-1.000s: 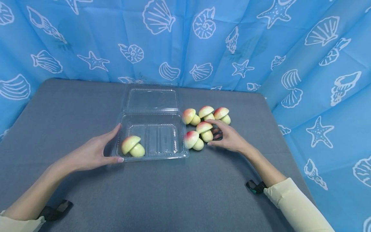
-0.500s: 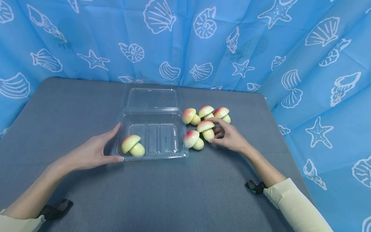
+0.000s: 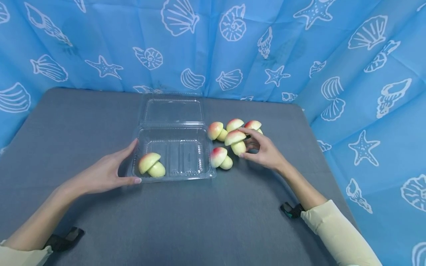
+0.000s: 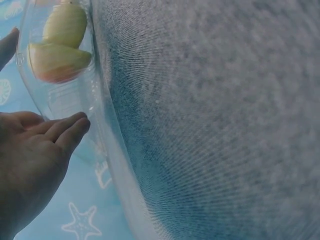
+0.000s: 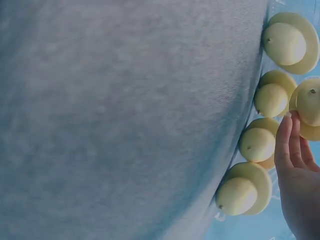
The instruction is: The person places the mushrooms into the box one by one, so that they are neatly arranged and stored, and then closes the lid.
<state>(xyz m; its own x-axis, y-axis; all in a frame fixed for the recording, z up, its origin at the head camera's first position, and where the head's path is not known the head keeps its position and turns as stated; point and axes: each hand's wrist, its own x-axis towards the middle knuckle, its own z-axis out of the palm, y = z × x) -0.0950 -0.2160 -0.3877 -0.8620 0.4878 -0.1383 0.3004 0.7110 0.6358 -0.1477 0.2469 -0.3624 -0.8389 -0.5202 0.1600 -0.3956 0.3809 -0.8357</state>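
My right hand [image 3: 264, 150] pinches a toy mushroom [image 3: 235, 138] with a red-and-yellow cap and pale stem. In the right wrist view that held mushroom [image 5: 309, 102] is raised above the others, with fingertips at it. My left hand [image 3: 103, 171] spans the left side of a clear plastic clamshell box [image 3: 179, 178], thumb at the front corner and fingers by the left rim. The left wrist view shows straight fingers [image 4: 62, 134] along the box wall. One mushroom [image 3: 149, 163] lies inside at the box's left front.
To the right of the box, several more mushrooms lie on the grey cloth: one [image 3: 218, 157] at the front, one [image 3: 215, 130] behind it, others [image 3: 235, 124] at the back. The box's lid [image 3: 174, 111] lies folded back. A blue shell-print curtain [image 3: 199, 48] stands behind the table.
My right hand has closed on the mushroom in the middle and lifted it slightly up from the others. My left hand stays at the box.
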